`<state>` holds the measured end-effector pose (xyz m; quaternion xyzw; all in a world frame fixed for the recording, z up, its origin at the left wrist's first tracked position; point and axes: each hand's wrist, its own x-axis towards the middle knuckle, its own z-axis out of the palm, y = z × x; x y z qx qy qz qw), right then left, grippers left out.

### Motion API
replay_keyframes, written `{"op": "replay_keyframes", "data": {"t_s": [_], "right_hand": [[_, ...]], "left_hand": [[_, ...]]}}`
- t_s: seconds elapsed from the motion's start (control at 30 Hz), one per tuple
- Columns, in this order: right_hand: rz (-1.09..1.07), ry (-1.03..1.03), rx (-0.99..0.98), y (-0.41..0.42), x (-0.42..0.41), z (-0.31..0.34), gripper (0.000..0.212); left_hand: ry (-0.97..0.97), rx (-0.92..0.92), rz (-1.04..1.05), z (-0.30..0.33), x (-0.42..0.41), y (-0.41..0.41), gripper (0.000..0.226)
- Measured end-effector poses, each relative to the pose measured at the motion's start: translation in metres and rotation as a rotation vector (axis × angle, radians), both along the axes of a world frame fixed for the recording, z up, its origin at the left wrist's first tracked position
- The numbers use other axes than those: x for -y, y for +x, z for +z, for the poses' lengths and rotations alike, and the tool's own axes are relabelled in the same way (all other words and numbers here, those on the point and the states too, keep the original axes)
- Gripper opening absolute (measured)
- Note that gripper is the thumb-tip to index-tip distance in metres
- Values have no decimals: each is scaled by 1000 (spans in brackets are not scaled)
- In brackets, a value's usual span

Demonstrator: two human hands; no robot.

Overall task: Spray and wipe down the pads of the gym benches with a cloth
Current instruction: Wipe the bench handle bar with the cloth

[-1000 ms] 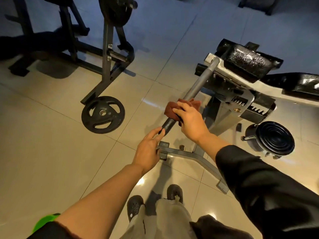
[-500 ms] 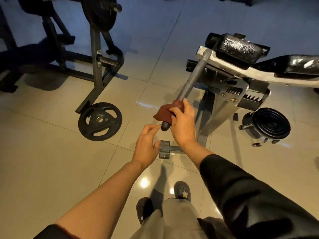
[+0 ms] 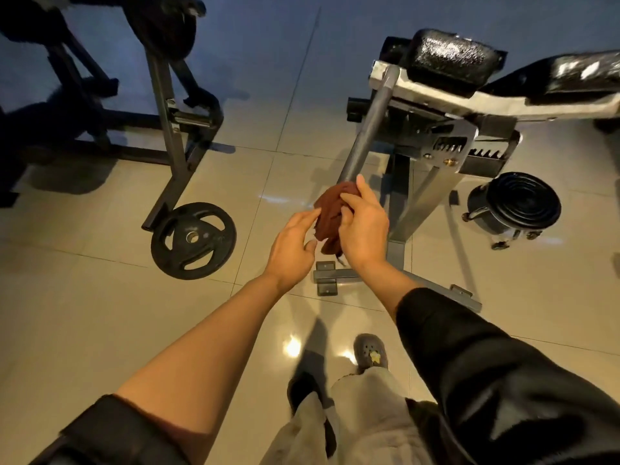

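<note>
Fingers (image 3: 349, 199) of the right hand (image 3: 364, 229) clench the bunched rust-brown cloth (image 3: 330, 209), which half a second ago was wrapped round the tip of the grey metal bench handle (image 3: 369, 125) and has now slipped off its end; the left hand (image 3: 292, 246), released and empty, reaches to touch the cloth. That wipe looks finished, so the glossy black bench pads (image 3: 449, 58) likely come next. Around lie beige floor tiles (image 3: 84, 313), a black weight plate (image 3: 193, 240) and a dark rack (image 3: 167, 105)
</note>
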<state>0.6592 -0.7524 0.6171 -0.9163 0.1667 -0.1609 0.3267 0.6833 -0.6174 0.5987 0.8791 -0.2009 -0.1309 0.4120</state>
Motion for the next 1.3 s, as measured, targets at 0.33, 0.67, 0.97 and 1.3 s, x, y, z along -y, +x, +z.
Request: {"op": "replay_keyframes", "data": {"t_s": [0.33,0.67,0.97,1.3], "right_hand": [[33,136,-87,-32,8,-5,27],[130,108,-9,87,83,37,45],[233,219,160,62,84,21,30],[178,513,184,120,96,75,35]], "left_hand": [[-4,77,130,7,22,26,29],[-23,6,182,36,90,67,46],[-154,39,158,41,103,80,40],[-519,75,243,80,114,137,23]]}}
